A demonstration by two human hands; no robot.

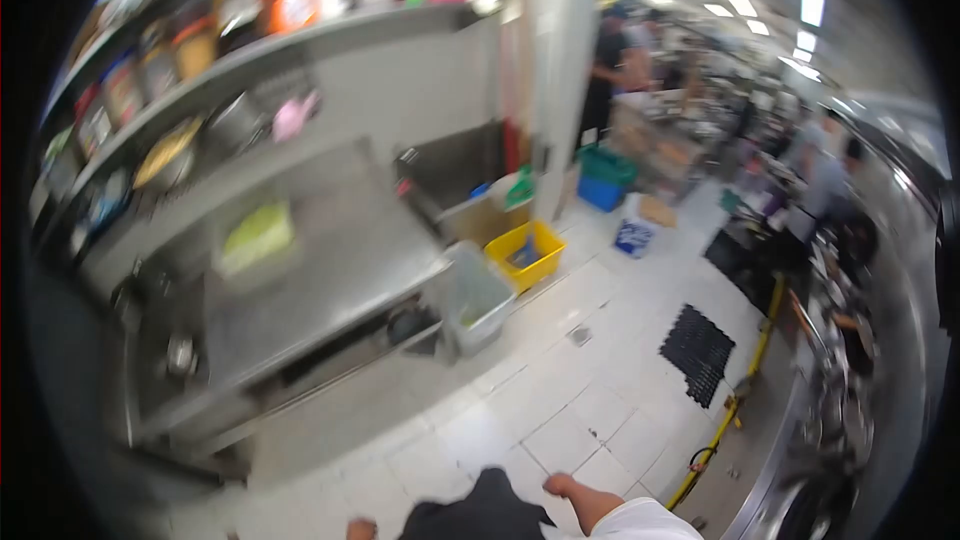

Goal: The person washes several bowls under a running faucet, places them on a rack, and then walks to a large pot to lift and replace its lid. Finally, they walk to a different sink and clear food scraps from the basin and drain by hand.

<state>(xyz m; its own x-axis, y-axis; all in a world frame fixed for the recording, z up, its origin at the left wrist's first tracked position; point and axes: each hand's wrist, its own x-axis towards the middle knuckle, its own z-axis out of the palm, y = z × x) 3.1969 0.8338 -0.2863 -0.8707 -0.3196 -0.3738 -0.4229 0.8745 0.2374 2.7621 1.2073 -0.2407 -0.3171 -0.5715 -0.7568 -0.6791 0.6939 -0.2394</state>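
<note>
At the bottom edge, my left hand [362, 529] shows only in small part beside a dark garment [470, 510]. My right hand [562, 484] hangs on the other side of that garment, below a white sleeve [645, 520]. Both hands are small and blurred, so their fingers cannot be made out. Neither hand touches anything that I can see except perhaps the garment. Tiled floor [480, 420] lies beyond them. To the left stands a steel counter [330, 240] bearing a pale container with green contents [258, 238].
Shelves [330, 25] hold jars and tubs above the counter. A grey bin [475, 300] and a yellow tub [527, 255] stand on the floor. Black mats [698, 352] and a yellow pipe [755, 360] lie along the right, by a cooking line with pans. People [820, 170] stand farther back.
</note>
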